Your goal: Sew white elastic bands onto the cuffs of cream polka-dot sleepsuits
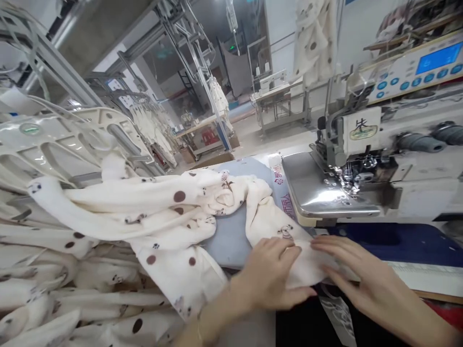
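Observation:
A cream garment (195, 197) printed with brown dots and small animal figures lies bunched over the blue-grey work surface. One narrower section of it, perhaps a sleeve, runs toward me on the right. My left hand (269, 274) has its fingers curled over that section and its thumb below, pinching the cloth. At the section's right edge my right hand (365, 279) grips the fabric between fingers and thumb; it is somewhat blurred. Just beyond the hands stands a sewing machine (361, 140) with a shiny metal plate (318, 185). The cloth is apart from its needle area.
A pile of similar printed cloth (90, 289) fills the lower left. Beside it, a pale plastic hanger arm (72, 140) reaches in. The machine's control panel (415, 67) is lit blue. A navy pad (398, 243) and a ruler strip (430, 277) lie in front of the machine.

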`<state>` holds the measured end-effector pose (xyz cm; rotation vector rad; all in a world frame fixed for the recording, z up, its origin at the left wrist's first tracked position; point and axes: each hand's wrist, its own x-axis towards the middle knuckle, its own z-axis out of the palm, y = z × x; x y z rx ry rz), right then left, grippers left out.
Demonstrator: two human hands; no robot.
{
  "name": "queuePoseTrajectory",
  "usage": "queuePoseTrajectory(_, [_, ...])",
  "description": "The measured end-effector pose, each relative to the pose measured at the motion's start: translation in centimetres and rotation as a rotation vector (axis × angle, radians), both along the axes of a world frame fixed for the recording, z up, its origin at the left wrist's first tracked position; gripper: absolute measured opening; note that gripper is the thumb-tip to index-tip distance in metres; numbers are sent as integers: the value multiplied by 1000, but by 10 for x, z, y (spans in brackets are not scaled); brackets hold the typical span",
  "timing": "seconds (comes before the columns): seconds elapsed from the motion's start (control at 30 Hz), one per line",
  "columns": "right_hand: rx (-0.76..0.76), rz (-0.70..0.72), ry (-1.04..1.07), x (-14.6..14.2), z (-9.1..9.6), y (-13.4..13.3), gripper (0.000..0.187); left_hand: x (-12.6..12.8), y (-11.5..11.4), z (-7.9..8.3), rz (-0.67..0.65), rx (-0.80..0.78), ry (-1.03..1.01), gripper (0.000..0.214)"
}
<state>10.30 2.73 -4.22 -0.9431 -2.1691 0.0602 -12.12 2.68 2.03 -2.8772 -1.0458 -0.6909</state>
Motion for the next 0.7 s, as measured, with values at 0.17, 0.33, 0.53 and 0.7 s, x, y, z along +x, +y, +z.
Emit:
queuePoseTrajectory(0.17, [-19,203,-66,-39,-11,-15,47,3,-76,-53,658,-1,-400,31])
queuePoseTrajectory(0.33, [-79,233,119,-52,7,6,28,13,-90,-59,773,-4,-653,26])
queuePoseTrajectory(0.53, [-100,227,141,-41,65,19,24,42,-46,-20,714,-27,-683,54])
queuePoseTrajectory(0.7, [170,-2,296,-24,84,17,21,71,-7,-20,737,-65,-748,57])
